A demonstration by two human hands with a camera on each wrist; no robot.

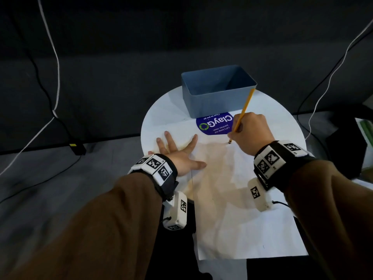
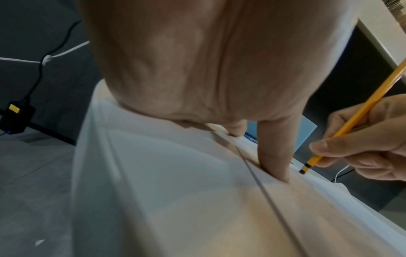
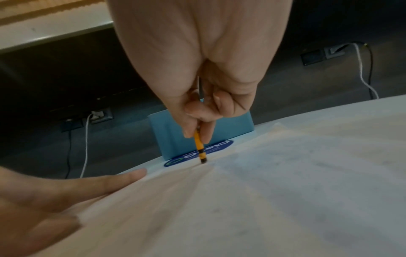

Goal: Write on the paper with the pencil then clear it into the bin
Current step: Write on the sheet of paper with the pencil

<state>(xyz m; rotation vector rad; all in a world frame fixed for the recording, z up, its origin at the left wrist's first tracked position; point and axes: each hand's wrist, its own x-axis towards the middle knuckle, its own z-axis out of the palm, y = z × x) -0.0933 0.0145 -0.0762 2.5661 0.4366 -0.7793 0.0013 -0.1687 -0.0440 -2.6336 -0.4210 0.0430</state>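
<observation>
Paper: the white sheet of paper (image 1: 238, 209) lies flat on the round white table (image 1: 161, 110), its near end hanging over the table's near edge; creased, with faint brownish shading across its middle. No writing can be made out on it.
Pencil: the yellow pencil (image 1: 243, 113) stands steeply tilted, its dark end down at the paper's far edge, touching it or very nearly, the upper end leaning toward the bin.
Right hand: the right hand (image 1: 251, 134) grips the pencil low on the shaft, fingers (image 3: 193, 111) curled round it in a writing hold.
Left hand: the left hand (image 1: 177, 152) lies spread flat, fingers straight and splayed, partly on the paper's left edge and partly on the table, holding nothing; it pins the sheet.
Bin: the blue-grey rectangular bin (image 1: 218, 98) stands at the table's far side, just beyond the paper, open-topped; nothing shows inside.
Sticker: a round blue ClayGo sticker (image 1: 216, 124) lies on the table between bin and paper, partly covered by both.
Step in hand: the writing step, judged to be at its start.
Next move: likely strokes of the pencil across the sheet while the left hand keeps it from sliding; light pressure, since the overhanging end has no support. Clearing into the bin is not yet begun.
</observation>
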